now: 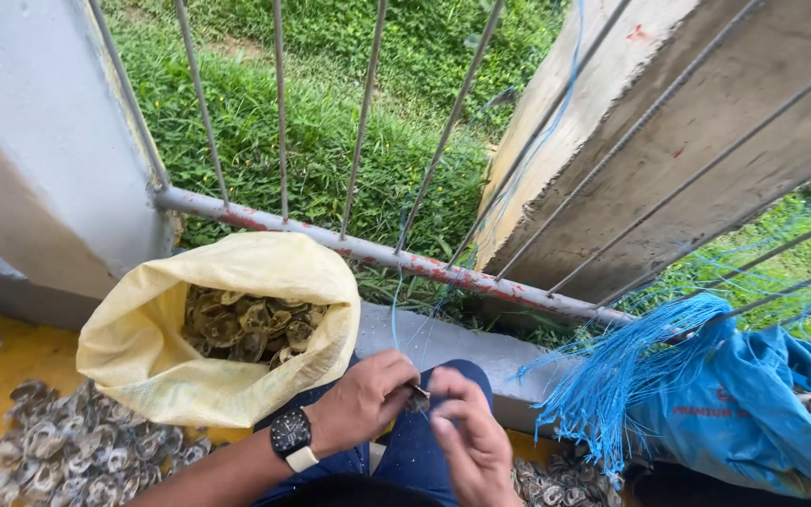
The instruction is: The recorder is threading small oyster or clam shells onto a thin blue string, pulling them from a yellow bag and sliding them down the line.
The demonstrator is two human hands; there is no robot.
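My left hand (365,398), with a black watch (292,436) on its wrist, and my right hand (468,439) meet over my blue-trousered knee. Both pinch a small dark shell (419,400) between the fingertips. A thin blue string (394,310) runs up from the hands to the railing. An open yellow sack (152,357) full of shells stands just left of my left hand.
A rusty grey railing (368,252) with thin vertical bars runs across, with grass beyond. Loose shells (77,451) lie on the yellow floor at lower left. A bundle of blue strings (612,376) hangs at right above a blue bag (753,413). A concrete slab (687,141) leans at upper right.
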